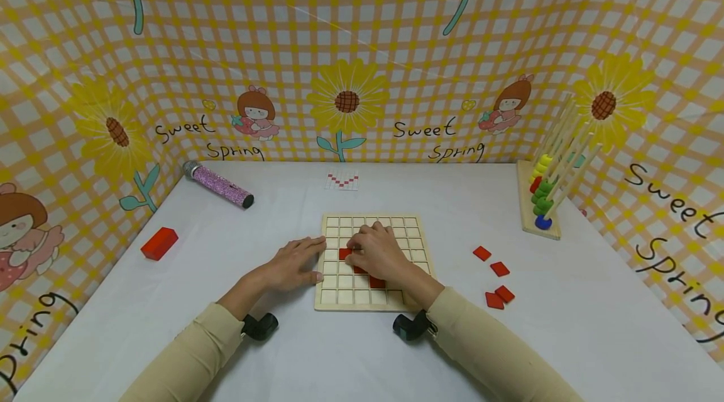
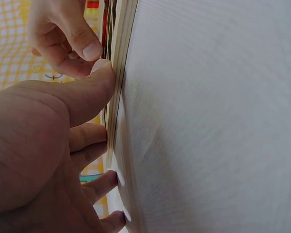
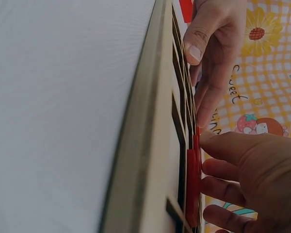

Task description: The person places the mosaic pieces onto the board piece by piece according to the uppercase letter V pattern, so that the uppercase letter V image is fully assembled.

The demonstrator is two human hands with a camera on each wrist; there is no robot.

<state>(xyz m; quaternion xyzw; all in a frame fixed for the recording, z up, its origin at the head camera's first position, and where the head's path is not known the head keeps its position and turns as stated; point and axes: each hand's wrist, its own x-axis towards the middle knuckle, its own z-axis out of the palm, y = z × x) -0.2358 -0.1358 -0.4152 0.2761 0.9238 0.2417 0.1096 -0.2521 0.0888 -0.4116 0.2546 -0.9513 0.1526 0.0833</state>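
In the head view, the right hand [image 1: 380, 254] hides part of the board [image 1: 329, 296], a square wooden grid at six o'clock from the card [image 1: 342, 179], and covers some flat red tiles [image 1: 378, 282]; whether its bent fingers grasp one cannot be told. The left hand [image 1: 291, 264] rests, fingers extended, against the board's nine-o'clock edge. Four loose tiles [image 1: 499, 269] lie at three o'clock.

In the left wrist view, the pale board stands edge-on, its grid mostly hidden.

In the right wrist view, the board is cut off at six o'clock.
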